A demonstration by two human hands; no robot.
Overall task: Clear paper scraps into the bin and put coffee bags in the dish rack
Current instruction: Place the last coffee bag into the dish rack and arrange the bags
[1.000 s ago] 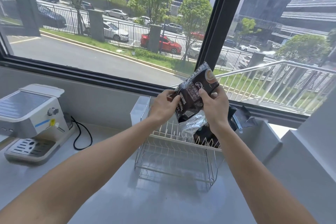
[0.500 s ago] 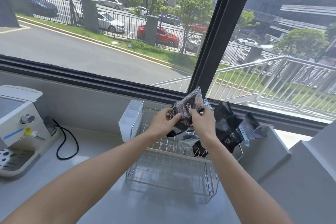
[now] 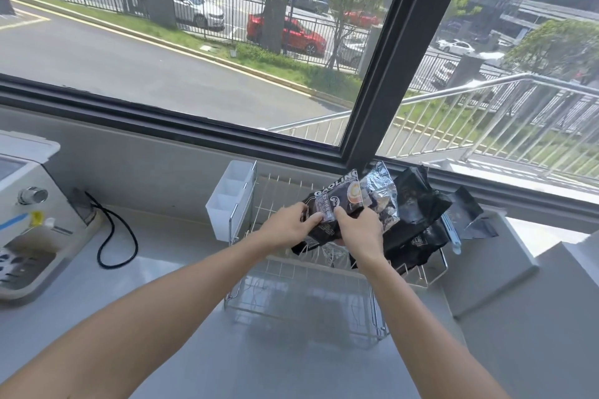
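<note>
Both hands now sit lower than a second ago, when they held the dark coffee bag point(image 3: 337, 204) up in front of the window frame; it has come down into the wire dish rack point(image 3: 304, 288) on the grey tabletop point(image 3: 181, 317). The left hand point(image 3: 287, 225) grips the bag's left edge, fingers point(image 3: 312, 216) curled around it, and the right hand point(image 3: 359, 230) pinches its middle from the right, thumb on the printed face. The bag leans tilted toward the window, its lower end down among the rack's upper wires and its top with white lettering pointing up and right. Just behind it lies a silver foil bag point(image 3: 382, 194), and to the right a pile of black bags point(image 3: 421, 223) rests across the rack's right side, reaching past its edge. A white cutlery holder point(image 3: 230, 201) hangs on the rack's left end. At the far left, the white coffee machine point(image 3: 22, 210) has slid further out of view than before, its black cord point(image 3: 113, 236) looping on the tabletop.
</note>
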